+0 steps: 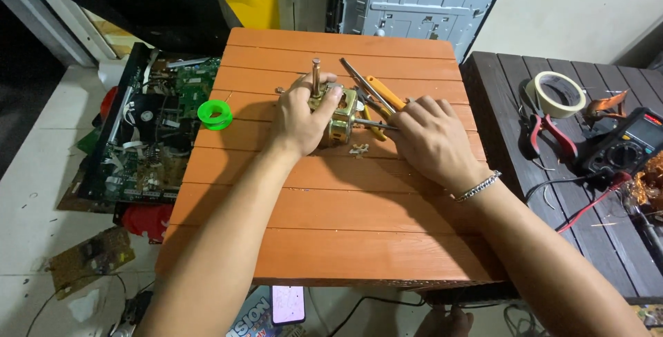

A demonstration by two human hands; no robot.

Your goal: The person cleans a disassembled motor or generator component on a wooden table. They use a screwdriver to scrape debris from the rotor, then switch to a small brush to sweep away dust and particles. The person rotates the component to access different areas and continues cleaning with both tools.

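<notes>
Fingers of my left hand (298, 117) wrap the brass-coloured motor (337, 117) standing shaft-up at the far middle of the orange slatted table (331, 240), while my right hand (431, 140), just right of it, pinches a thin metal tool (376, 124) against its side.

Orange slatted wooden table (331, 233) carries gold-coloured motor (340, 119) with upright shaft, green spool (215, 114) near left edge, orange-handled tool (385, 92) and grey pliers (359, 81) behind motor, small metal bits (359, 148) just beside it; both hands rest on motor there

Dark slatted table (504, 102) to right bears tape roll (556, 94), red-handled pliers (552, 133), multimeter (625, 145)
</notes>
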